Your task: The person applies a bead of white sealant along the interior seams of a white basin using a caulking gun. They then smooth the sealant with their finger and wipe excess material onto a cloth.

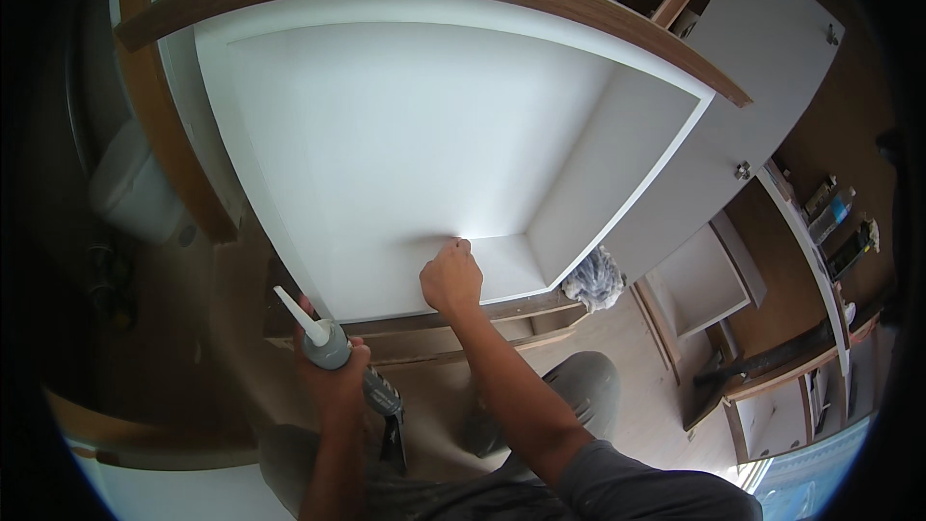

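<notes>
A sealant gun [329, 347] was clasped by the left grip [333, 381]; the right grip [452, 277] was curled closed inside a white cabinet [405, 125].

Head-worn fisheye, close above, facing down into white cabinet [405, 125].

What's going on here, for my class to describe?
A person is at an open white cabinet. The left-hand grip is closed around a grey tube whose white nozzle points leftward. The right-hand grip, bunched closed, is low inside the cabinet; whether it touches a surface is unclear. A fluffy grey bundle sits by the cabinet's lower right corner.
</notes>
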`<state>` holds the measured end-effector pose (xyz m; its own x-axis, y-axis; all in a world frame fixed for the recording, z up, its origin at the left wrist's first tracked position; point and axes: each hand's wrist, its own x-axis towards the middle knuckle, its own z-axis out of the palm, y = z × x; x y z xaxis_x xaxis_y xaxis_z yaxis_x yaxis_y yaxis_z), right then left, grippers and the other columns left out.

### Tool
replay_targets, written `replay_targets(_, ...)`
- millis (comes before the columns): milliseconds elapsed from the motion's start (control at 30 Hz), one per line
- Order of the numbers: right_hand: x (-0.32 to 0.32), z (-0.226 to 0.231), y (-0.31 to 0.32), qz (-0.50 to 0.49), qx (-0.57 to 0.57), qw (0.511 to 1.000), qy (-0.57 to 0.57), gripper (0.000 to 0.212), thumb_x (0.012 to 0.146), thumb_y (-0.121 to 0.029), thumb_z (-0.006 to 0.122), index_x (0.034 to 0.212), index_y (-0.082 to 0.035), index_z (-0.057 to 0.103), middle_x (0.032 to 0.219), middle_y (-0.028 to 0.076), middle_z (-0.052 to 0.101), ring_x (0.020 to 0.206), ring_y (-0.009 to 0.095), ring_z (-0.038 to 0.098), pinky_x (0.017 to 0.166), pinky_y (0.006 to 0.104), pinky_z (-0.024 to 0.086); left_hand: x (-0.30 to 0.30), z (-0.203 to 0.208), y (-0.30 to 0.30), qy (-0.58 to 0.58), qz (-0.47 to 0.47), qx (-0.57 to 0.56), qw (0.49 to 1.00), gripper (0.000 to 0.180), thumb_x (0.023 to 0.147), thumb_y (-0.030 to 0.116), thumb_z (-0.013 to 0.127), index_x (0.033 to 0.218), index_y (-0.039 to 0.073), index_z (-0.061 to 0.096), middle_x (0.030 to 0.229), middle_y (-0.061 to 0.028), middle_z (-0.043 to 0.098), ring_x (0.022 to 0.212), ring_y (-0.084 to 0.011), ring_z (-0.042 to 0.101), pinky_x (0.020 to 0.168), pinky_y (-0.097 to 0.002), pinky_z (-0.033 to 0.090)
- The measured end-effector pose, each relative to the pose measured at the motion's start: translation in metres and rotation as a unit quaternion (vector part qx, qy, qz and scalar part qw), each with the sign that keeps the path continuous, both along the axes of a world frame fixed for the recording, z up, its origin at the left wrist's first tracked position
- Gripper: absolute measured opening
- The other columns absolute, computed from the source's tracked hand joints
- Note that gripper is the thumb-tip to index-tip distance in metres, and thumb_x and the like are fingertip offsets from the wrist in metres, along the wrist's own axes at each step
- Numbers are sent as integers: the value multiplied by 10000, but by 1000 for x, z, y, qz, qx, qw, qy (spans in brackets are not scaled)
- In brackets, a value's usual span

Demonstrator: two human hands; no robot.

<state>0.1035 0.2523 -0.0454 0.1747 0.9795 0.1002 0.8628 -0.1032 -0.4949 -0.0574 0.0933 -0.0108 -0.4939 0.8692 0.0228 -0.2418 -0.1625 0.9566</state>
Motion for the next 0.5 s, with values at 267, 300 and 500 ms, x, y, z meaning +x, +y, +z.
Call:
replay_targets(267,-28,11,-19,189,-10,950,247,415,919,-51,565,1315,41,645,1158,176,631,907,335,661,869,402,550,-1,-2,3,2,6,15,1000,917,733,-125,683,1590,69,418,1472,-82,523,949,-158,637,873,-319,552)
replay_targets(300,-19,17,-28,205,-32,916,345,496,909,-4,571,1393,-62,663,1072,56,591,843,185,553,790,319,491,-2,-1,4,16,8,14,1000,913,735,-124,680,1588,68,420,1461,-81,531,956,-157,634,872,-319,551)
replay_targets(500,76,56,-90,215,-161,672,690,419,941,57,574,1323,-72,688,1020,-42,537,832,72,460,743,246,401,2,5,-1,20,9,7,1000,875,759,-116,662,1583,76,438,1372,-64,574,965,-148,622,868,-314,548)
